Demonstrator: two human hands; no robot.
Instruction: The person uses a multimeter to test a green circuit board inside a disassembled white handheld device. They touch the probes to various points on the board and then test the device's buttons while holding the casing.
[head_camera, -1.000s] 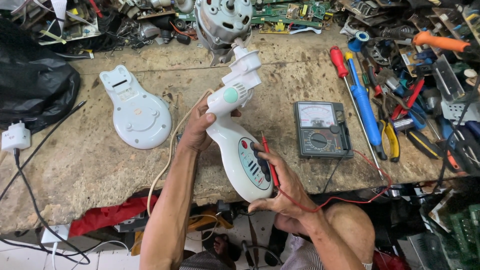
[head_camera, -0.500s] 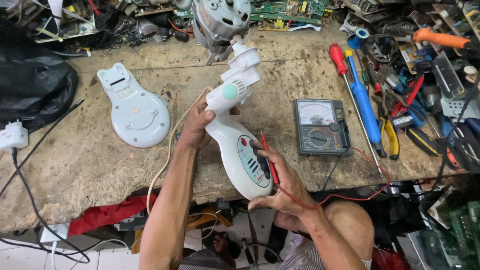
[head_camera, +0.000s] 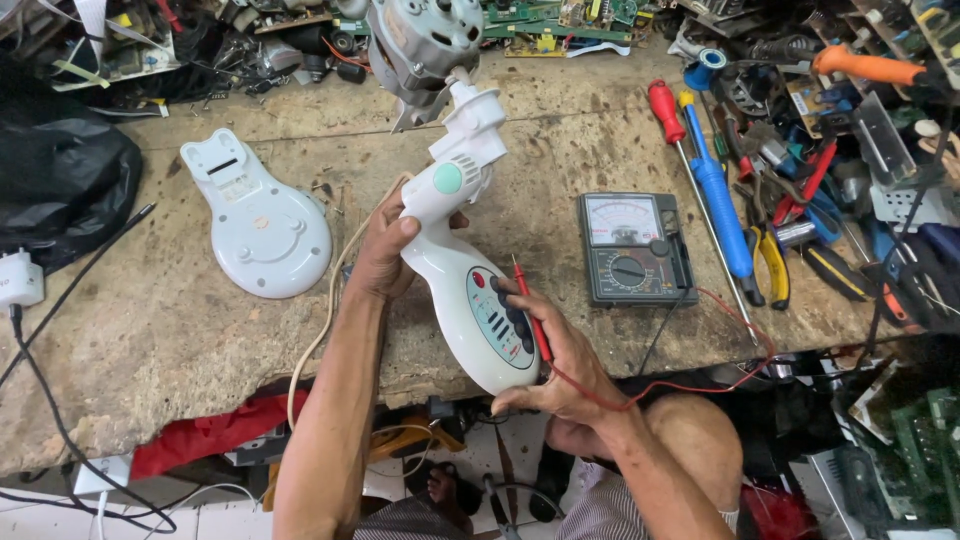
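Little has changed: our left hand (head_camera: 385, 255) still grips the fan stand (head_camera: 470, 290); our right hand (head_camera: 555, 355) keeps the red probe (head_camera: 533, 315) clenched against its button panel (head_camera: 503, 320).

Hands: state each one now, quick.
Left hand: closed around the neck of the white fan stand.
Right hand: holding the red probe, supporting the stand's base.

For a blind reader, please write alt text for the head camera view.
A person's left hand grips the neck of a white fan base above a worn workbench, while the right hand holds a red probe at its buttons. A meter and screwdrivers lie to the right.
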